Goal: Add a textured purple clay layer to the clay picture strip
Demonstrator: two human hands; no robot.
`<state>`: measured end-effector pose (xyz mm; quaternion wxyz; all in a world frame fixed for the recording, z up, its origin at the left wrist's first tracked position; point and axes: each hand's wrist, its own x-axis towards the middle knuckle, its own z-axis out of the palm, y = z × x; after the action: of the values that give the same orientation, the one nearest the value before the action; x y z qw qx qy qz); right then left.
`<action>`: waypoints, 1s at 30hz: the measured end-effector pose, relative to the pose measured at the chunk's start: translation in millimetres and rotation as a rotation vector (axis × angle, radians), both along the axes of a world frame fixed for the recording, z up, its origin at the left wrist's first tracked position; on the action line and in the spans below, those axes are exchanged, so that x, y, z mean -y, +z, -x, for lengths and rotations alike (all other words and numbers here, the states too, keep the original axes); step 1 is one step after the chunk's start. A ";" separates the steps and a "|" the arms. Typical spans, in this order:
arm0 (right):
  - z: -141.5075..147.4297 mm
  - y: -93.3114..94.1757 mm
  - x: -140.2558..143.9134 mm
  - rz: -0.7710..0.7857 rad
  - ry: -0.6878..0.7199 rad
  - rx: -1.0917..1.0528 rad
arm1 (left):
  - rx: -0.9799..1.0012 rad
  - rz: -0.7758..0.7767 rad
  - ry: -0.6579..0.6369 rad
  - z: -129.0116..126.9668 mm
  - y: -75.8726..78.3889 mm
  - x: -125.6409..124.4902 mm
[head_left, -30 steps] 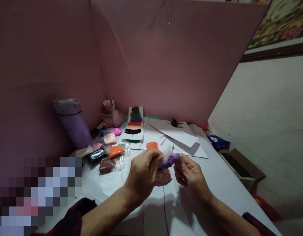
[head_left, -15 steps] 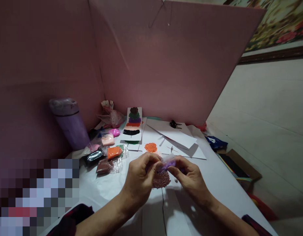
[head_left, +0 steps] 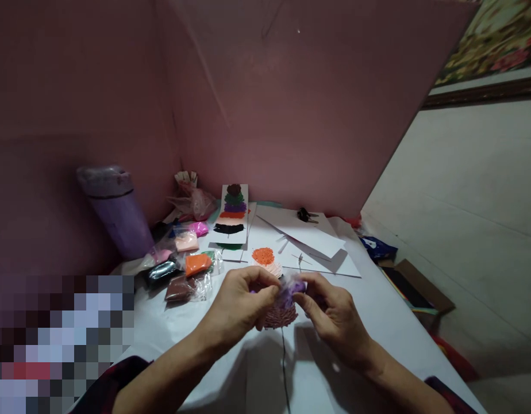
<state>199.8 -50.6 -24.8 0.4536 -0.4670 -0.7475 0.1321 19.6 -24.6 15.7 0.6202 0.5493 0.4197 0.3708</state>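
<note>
Between my two hands is a small clear plastic bag of purple modelling clay (head_left: pixel 288 294). My left hand (head_left: pixel 242 302) is closed, pinching the bag's left side between thumb and fingers. On the other side, my right hand (head_left: pixel 334 313) grips the purple end with thumb and forefinger. Directly below them lies a brownish textured clay patch (head_left: pixel 280 318), partly covered by the hands, with a dark line running down from it. Just beyond are a peach clay patch (head_left: pixel 272 269) and an orange clay patch (head_left: pixel 263 256) on the white surface.
At left lie several clay packets, including orange (head_left: pixel 199 264), brown (head_left: pixel 179 290) and black (head_left: pixel 161 272). A purple bottle (head_left: pixel 119 218) stands behind them. A card with coloured clay bands (head_left: pixel 230 221) leans at the back. White sheets (head_left: pixel 308 236) and a black-handled tool (head_left: pixel 306 215) lie beyond the hands.
My hands have moved slightly apart, my left shifting left. More clear plastic and purple clay show between them, and the peach patch is more visible. The view has shifted slightly.
</note>
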 end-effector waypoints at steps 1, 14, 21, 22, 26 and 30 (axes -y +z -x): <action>0.9 -1.6 0.9 -0.028 -0.043 -0.010 | 0.052 0.072 -0.009 -0.3 1.1 0.2; 16.2 -4.6 14.6 0.176 0.068 -0.205 | 0.075 -0.038 -0.021 -6.5 -20.1 3.6; 17.8 -0.3 16.3 0.206 0.108 -0.181 | -0.051 -0.253 -0.080 -4.6 -26.8 5.1; 17.4 0.7 16.0 0.203 0.117 -0.182 | -0.047 -0.223 -0.096 -4.4 -25.4 5.2; 16.5 3.1 14.9 0.151 0.119 -0.131 | -0.177 -0.311 -0.078 -5.4 -22.4 9.7; 18.0 2.3 15.8 0.106 0.076 -0.083 | -0.322 -0.762 0.065 -10.9 -29.6 16.0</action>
<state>181.7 -66.4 -22.5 0.4537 -0.4558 -0.7371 0.2077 30.5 -40.6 -13.9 0.2868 0.7770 0.3613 0.4284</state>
